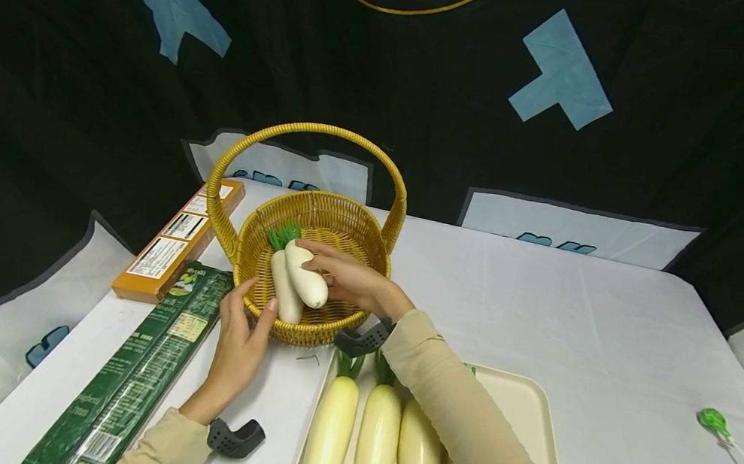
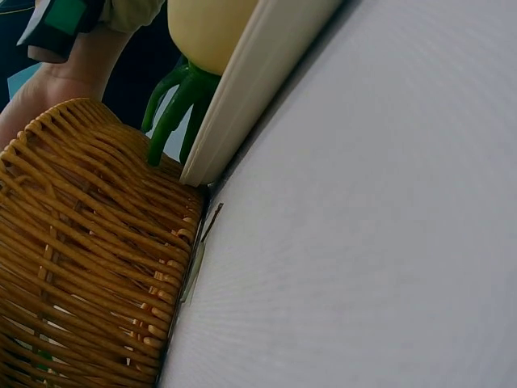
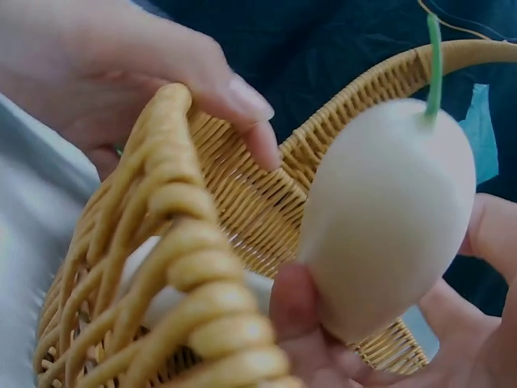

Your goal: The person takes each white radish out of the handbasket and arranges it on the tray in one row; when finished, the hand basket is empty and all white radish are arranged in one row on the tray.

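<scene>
A yellow wicker basket [image 1: 309, 337] with a tall arched handle stands at the back of the table; its woven side [image 2: 89, 242] fills the left of the left wrist view. My left hand [image 1: 240, 343] grips the near-left rim, thumb over the edge. Inside the basket, my right hand [image 1: 356, 282] holds a white radish [image 1: 304, 278] with a green top. In the right wrist view, fingers and thumb close round this radish [image 3: 388, 210]. A second white radish [image 1: 285, 291] lies in the basket beside it.
A cream tray [image 1: 533, 411] in front of the basket bears several larger pale radishes [image 1: 332, 432], partly under my right forearm. Left of the basket lie a green spaghetti packet [image 1: 140, 366] and an orange box [image 1: 173, 241]. A green lollipop [image 1: 714, 421] lies far right.
</scene>
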`<action>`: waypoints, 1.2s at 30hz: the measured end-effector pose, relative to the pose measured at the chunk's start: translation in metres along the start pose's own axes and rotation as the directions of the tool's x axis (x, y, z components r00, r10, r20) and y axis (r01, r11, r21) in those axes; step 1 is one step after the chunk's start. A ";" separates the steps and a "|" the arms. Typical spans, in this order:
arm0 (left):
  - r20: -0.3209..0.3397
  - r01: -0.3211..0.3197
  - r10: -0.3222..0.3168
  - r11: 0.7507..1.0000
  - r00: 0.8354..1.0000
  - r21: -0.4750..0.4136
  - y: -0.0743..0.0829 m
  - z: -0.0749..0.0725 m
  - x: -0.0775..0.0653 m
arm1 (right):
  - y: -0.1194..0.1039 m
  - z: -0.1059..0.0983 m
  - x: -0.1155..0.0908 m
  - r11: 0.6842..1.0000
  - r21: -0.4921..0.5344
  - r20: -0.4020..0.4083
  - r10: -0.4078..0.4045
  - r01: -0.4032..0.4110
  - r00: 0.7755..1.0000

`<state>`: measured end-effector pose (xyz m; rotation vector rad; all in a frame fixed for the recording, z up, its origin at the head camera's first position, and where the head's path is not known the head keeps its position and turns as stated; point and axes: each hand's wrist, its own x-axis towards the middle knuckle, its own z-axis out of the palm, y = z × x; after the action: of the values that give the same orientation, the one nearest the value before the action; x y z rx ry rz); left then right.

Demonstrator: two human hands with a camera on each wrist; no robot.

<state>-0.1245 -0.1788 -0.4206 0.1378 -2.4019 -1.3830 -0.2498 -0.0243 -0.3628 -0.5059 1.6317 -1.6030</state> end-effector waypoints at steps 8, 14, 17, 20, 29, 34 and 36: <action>0.004 0.014 -0.014 1.000 1.000 0.006 0.000 -0.003 -0.003 | -0.002 0.003 -0.011 0.975 0.214 0.090 -0.077 0.056 0.993; -0.013 0.012 -0.011 1.000 1.000 0.018 0.000 -0.006 -0.002 | -0.008 0.006 -0.024 0.971 0.228 0.102 -0.096 0.071 0.990; -0.019 0.008 -0.007 1.000 1.000 0.007 -0.002 -0.005 -0.002 | -0.011 0.005 -0.036 0.971 0.224 0.101 -0.105 0.080 0.989; -0.013 0.008 -0.008 1.000 1.000 -0.001 -0.003 -0.004 -0.002 | -0.012 -0.001 -0.054 0.976 0.191 0.094 -0.125 0.105 0.988; 0.011 0.016 -0.016 1.000 1.000 0.001 -0.001 0.001 -0.001 | -0.005 -0.026 -0.135 0.987 0.069 0.047 -0.146 0.142 0.988; 0.018 0.014 -0.014 1.000 1.000 0.004 0.000 0.001 0.001 | 0.006 -0.035 -0.183 0.993 0.026 -0.019 -0.116 0.116 0.993; 0.018 0.014 -0.014 1.000 1.000 0.000 0.001 0.000 0.001 | 0.014 -0.038 -0.200 0.993 0.011 -0.034 -0.115 0.115 0.993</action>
<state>-0.1255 -0.1783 -0.4199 0.1430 -2.4197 -1.3965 -0.1514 0.1519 -0.3308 -0.5785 1.6410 -1.7132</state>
